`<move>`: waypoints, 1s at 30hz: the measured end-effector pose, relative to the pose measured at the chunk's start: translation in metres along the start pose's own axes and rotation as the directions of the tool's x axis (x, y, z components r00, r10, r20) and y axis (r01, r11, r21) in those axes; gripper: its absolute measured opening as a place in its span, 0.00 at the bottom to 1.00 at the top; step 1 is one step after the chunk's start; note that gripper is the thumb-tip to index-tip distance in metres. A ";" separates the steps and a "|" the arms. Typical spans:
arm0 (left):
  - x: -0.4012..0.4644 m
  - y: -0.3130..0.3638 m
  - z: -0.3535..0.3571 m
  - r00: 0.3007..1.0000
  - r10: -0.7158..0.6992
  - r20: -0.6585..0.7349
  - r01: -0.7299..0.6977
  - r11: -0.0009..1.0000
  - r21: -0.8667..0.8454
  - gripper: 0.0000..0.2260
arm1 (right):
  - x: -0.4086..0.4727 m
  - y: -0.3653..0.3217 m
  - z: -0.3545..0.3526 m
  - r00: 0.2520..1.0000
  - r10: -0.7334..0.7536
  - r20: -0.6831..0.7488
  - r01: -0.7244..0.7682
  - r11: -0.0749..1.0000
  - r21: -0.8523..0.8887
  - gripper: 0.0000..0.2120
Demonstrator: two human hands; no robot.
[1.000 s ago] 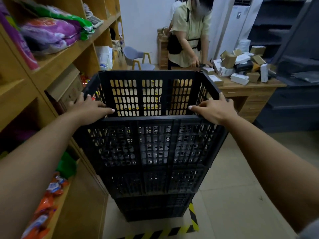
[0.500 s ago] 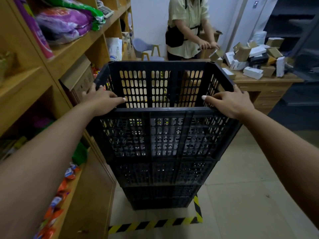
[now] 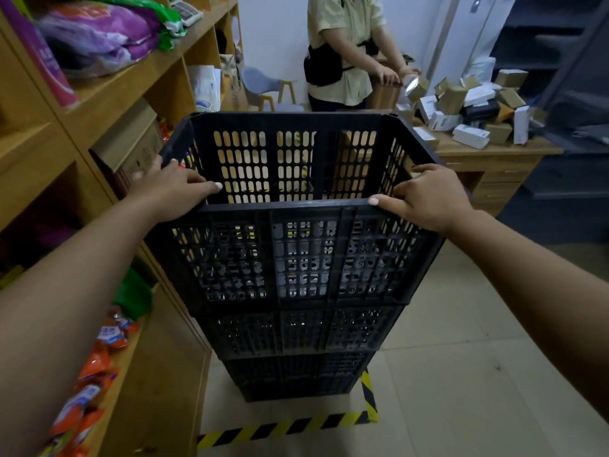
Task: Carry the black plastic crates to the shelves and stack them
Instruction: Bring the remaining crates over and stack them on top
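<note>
A black plastic crate (image 3: 296, 258) with slotted walls sits on top of a stack of like crates (image 3: 296, 357) on the floor, right beside the wooden shelves (image 3: 125, 84). My left hand (image 3: 171, 186) grips the crate's near-left rim corner. My right hand (image 3: 428, 196) grips the near-right rim corner, thumb along the front edge. The top crate is empty inside.
Yellow-black tape (image 3: 286, 427) marks the floor around the stack's base. Snack packets (image 3: 95, 367) and bags fill the shelves on the left. A person (image 3: 346, 51) stands behind the stack at a wooden desk (image 3: 494, 153) piled with small boxes. Tiled floor lies at right.
The view has shifted, so the crate stack sits lower and closer in frame. Both hands stay on the top crate's rim. The person behind has moved toward the desk.
</note>
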State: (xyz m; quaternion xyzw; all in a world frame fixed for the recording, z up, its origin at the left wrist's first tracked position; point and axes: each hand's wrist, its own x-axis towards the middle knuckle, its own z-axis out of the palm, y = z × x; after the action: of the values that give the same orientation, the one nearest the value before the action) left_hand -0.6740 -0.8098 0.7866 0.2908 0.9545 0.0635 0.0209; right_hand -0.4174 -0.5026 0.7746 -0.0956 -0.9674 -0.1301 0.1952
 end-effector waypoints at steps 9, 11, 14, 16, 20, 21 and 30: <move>0.002 0.012 0.005 1.000 -0.012 0.010 0.012 1.000 0.020 0.28 | -0.004 0.006 -0.002 0.985 0.127 0.114 -0.133 0.990 0.048 0.45; 0.001 0.012 0.005 1.000 -0.006 -0.008 0.006 1.000 0.010 0.28 | -0.004 0.007 -0.001 0.983 0.133 0.130 -0.141 0.988 0.055 0.44; -0.002 0.010 0.007 0.999 0.026 -0.048 -0.025 0.999 0.030 0.28 | -0.007 0.007 -0.001 0.977 0.158 0.144 -0.172 0.981 0.091 0.41; -0.001 0.009 0.007 0.998 0.038 -0.055 -0.036 0.999 0.039 0.29 | -0.007 0.007 0.001 0.969 0.184 0.163 -0.204 0.972 0.119 0.37; 0.009 0.005 0.004 0.999 0.035 0.015 -0.035 0.999 0.015 0.29 | 0.004 0.009 0.005 0.964 0.192 0.186 -0.219 0.965 0.141 0.39; 0.012 0.004 0.003 0.999 0.038 0.027 -0.038 0.999 0.008 0.29 | 0.005 0.007 0.005 0.961 0.193 0.198 -0.224 0.963 0.148 0.39; 0.014 -0.001 0.002 0.999 0.047 0.026 -0.046 0.999 -0.016 0.28 | 0.002 -0.005 0.004 0.946 0.252 0.203 -0.283 0.949 0.140 0.36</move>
State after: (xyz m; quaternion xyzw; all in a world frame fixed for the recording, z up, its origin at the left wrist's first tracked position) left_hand -0.6862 -0.8025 0.7842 0.3136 0.9465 0.0676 0.0340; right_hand -0.4213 -0.5056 0.7708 -0.2211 -0.9666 -0.0115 0.1289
